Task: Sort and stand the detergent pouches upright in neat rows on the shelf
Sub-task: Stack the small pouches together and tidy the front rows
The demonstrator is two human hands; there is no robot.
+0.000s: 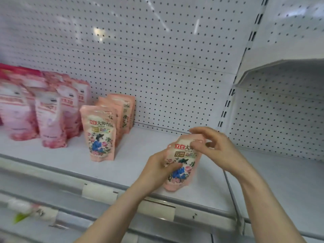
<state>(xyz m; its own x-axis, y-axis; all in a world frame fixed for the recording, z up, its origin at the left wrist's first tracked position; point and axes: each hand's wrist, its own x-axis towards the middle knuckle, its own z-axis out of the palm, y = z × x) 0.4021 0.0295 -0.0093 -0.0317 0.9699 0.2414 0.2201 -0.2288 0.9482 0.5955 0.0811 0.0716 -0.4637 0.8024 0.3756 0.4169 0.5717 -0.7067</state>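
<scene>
Two arms on camera, both bare: the left forearm point(114, 213) is uncovered all the way to the left hand point(157, 165), and the right forearm point(263, 199) likewise to the right hand point(215, 146). Slim wrists, long fingers, the right fingertips motion-blurred.

Four salmon-pink plastic stand-up pouches point(99, 134) printed with flowers and a blue figure are in view. Three stand in one file on the white metal shelf point(140, 155), and one held pouch point(182, 165) is gripped by two bare hands, the left hand point(157, 167) and the right hand point(215, 146). At far left stands one cluster of deeper rose-pink plastic pouches point(50, 123); blur smears them, so perhaps six. One more white shelf of the next bay point(280, 181) lies alongside, with one upper shelf point(280, 72) above it. Two white label strips point(100, 191) sit on the front rail.
</scene>
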